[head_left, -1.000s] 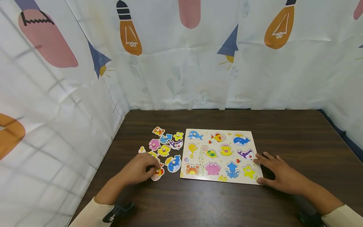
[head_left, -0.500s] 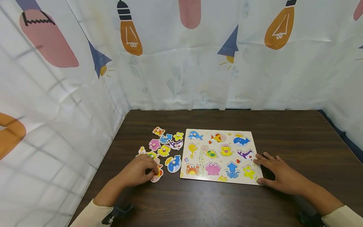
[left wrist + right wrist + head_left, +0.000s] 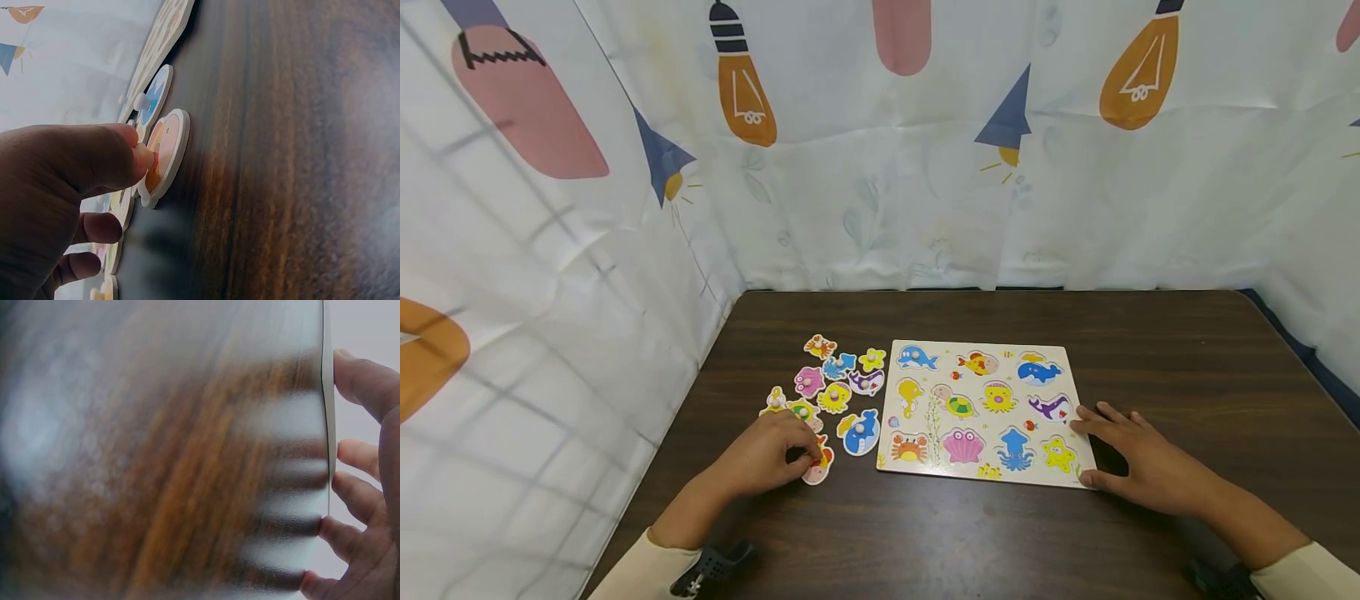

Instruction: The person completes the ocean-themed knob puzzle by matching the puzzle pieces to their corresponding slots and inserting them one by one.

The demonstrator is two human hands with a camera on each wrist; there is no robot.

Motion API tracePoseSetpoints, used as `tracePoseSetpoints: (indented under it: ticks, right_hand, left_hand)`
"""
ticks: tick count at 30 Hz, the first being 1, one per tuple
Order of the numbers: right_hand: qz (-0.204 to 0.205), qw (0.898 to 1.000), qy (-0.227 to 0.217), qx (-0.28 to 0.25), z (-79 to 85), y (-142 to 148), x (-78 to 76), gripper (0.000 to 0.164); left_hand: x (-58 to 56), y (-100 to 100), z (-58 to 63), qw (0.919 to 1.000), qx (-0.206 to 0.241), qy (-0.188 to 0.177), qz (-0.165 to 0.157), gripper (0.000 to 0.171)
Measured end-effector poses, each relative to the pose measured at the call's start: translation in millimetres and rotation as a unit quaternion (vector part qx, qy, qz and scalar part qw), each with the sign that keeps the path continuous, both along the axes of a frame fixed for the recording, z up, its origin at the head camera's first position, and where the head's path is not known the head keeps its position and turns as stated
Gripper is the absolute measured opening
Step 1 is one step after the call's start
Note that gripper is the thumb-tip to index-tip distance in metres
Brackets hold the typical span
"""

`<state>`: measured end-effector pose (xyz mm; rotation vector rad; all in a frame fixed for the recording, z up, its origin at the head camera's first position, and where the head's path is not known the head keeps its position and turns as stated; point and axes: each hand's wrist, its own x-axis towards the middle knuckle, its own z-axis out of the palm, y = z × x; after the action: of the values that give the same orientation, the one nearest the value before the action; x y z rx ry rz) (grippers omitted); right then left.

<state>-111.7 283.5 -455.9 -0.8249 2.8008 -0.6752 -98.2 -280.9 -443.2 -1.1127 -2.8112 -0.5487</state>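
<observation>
My left hand [image 3: 767,454] pinches the small knob of a fish puzzle piece [image 3: 820,467] between thumb and forefinger. In the left wrist view the fish piece [image 3: 167,153] is a pink and orange wooden shape, tilted close over the dark table. Part of it is hidden by the fingertips in the head view. At the right, my right hand [image 3: 1142,462] lies with spread fingers at the right edge of the wooden puzzle board [image 3: 865,467]. Its thumb and fingertips touch the board's edge [image 3: 329,394] and the table in the right wrist view.
Several knobbed sea-animal pieces lie left of the board, among them a blue whale piece [image 3: 859,433], a yellow octopus piece [image 3: 833,398] and a crab piece [image 3: 820,347]. The dark wooden table [image 3: 970,542] ends at a white printed curtain [image 3: 880,208] behind and to the left.
My left hand has shifted slightly left and back with the fish piece, baring more of the turtle and seahorse pieces. The right hand stays at the board's edge.
</observation>
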Motion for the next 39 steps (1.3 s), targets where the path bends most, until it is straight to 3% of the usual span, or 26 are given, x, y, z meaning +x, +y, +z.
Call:
tracePoseSetpoints:
  ticks: [9, 15, 24, 31, 39]
  right_hand:
    - [0.002, 1.0, 0.005, -0.005, -0.7, 1.0, 0.2, 0.074]
    - [0.003, 1.0, 0.0, -0.002, -0.8, 0.7, -0.7, 0.076]
    - [0.004, 1.0, 0.013, -0.006, -2.0, 1.3, -1.2, 0.074]
    - [0.002, 1.0, 0.015, -0.008, -0.4, 1.2, -0.4, 0.074]
    - [0.006, 1.0, 0.005, -0.006, -1.2, 1.1, -0.9, 0.074]
  left_hand:
    - [3.5, 6.7, 0.4, 0.9999, -0.006, 0.007, 0.007, 0.016]
    - [3.8, 10.0, -2.4, 0.9995, 0.02, 0.024, -0.004, 0.019]
    - [4.7, 10.9, -7.5, 0.9991, 0.041, 0.012, -0.001, 0.02]
    - [2.5, 8.2, -12.3, 0.9972, 0.054, 0.051, -0.01, 0.017]
    - [5.4, 10.0, -12.4, 0.9966, 0.061, 0.054, -0.007, 0.016]
